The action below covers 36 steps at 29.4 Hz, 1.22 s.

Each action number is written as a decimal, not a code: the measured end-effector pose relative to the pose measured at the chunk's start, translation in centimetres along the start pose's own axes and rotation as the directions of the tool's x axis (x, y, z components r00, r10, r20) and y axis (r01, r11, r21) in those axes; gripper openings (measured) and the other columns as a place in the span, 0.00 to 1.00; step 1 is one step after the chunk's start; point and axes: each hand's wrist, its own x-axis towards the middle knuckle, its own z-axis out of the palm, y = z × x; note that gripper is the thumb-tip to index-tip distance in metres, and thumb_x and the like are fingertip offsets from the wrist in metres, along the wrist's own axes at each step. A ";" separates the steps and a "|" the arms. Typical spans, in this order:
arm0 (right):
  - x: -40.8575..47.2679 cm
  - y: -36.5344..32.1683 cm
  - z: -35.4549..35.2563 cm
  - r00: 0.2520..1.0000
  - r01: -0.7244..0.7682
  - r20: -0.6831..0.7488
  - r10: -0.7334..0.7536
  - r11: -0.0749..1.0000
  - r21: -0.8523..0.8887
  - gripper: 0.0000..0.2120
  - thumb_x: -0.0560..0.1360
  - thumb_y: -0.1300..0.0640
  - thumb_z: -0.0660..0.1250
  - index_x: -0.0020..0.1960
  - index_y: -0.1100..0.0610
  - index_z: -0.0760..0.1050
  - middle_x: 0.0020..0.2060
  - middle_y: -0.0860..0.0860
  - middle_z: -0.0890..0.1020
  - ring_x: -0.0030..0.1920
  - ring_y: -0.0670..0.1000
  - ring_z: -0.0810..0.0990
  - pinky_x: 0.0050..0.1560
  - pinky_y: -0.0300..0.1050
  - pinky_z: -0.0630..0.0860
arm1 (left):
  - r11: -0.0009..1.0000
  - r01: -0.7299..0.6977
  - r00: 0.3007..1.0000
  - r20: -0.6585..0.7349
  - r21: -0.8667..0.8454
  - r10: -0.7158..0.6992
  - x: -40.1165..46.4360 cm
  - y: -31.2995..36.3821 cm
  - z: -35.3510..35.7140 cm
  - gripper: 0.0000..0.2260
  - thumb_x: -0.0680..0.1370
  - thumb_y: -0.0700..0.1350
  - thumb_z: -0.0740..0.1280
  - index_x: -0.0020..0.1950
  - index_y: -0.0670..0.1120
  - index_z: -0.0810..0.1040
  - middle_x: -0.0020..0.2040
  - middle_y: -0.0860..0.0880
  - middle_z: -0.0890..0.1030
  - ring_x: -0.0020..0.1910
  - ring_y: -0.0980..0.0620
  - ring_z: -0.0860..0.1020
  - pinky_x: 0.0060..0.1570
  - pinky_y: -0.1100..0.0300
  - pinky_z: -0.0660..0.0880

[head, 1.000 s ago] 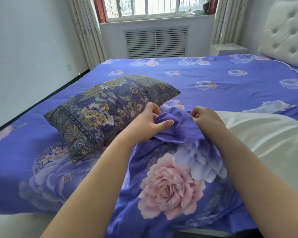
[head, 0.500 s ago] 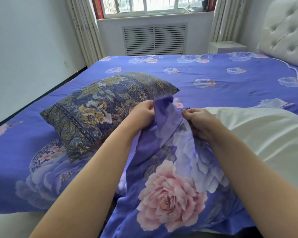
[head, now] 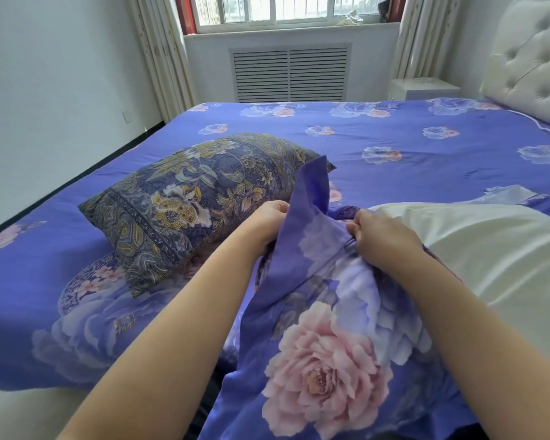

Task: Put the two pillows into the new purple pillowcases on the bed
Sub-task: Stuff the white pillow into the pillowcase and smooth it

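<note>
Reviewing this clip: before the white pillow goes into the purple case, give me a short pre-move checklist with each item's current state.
1. Left hand grips the purple floral pillowcase: ok.
2. Right hand grips the same pillowcase: ok.
3. Pillowcase opening spread wide: not ok, the fabric is bunched between the hands.
4. Bare white pillow within reach, beside the right hand: ok.
5. Pillow corner started into the case: cannot tell, the fabric hides it.
6. Dark paisley-patterned pillow lies clear, to the left: ok.
</note>
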 end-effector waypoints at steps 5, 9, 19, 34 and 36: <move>0.2 1.2 2.0 1.000 -0.021 0.017 0.023 0.996 -0.087 0.13 0.81 0.53 0.52 0.56 0.61 0.69 0.59 0.59 0.77 0.60 0.58 0.75 0.53 0.48 0.69 | 0.816 -0.320 0.776 -0.362 0.480 0.517 -1.3 -1.0 0.2 0.04 0.77 0.48 0.65 0.43 0.50 0.74 0.43 0.49 0.79 0.41 0.48 0.77 0.47 0.54 0.72; 0.8 -0.1 2.8 0.999 0.038 -0.010 -0.039 0.989 -0.143 0.17 0.82 0.51 0.52 0.61 0.62 0.69 0.61 0.60 0.73 0.63 0.61 0.70 0.58 0.51 0.67 | 0.718 -0.167 0.879 -0.228 0.676 0.420 -2.8 -1.7 1.1 0.17 0.81 0.57 0.55 0.54 0.44 0.74 0.48 0.42 0.81 0.49 0.40 0.77 0.44 0.51 0.69; 2.0 -0.6 2.0 0.977 0.156 0.160 -0.143 0.985 -0.076 0.15 0.81 0.51 0.53 0.58 0.58 0.73 0.58 0.60 0.78 0.58 0.60 0.75 0.49 0.47 0.66 | 0.500 0.023 0.964 -0.152 0.866 0.220 0.9 -2.4 1.4 0.20 0.81 0.54 0.54 0.59 0.41 0.76 0.59 0.39 0.75 0.58 0.38 0.73 0.54 0.50 0.70; 8.0 2.3 0.6 0.829 -0.393 0.559 0.007 0.717 0.576 0.19 0.80 0.47 0.56 0.45 0.54 0.83 0.42 0.54 0.81 0.39 0.52 0.78 0.40 0.40 0.72 | 0.929 0.010 0.835 -0.515 0.369 0.195 0.4 -3.0 1.2 0.11 0.78 0.42 0.59 0.57 0.43 0.76 0.56 0.36 0.79 0.56 0.36 0.76 0.51 0.52 0.70; 8.9 3.2 0.5 0.856 -0.486 0.515 0.041 0.404 0.775 0.18 0.77 0.47 0.60 0.44 0.57 0.84 0.40 0.58 0.83 0.32 0.52 0.79 0.35 0.39 0.75 | 0.947 -0.064 0.779 -0.577 0.314 0.244 0.1 -2.5 0.7 0.11 0.76 0.41 0.58 0.55 0.40 0.76 0.53 0.35 0.80 0.53 0.35 0.77 0.48 0.52 0.70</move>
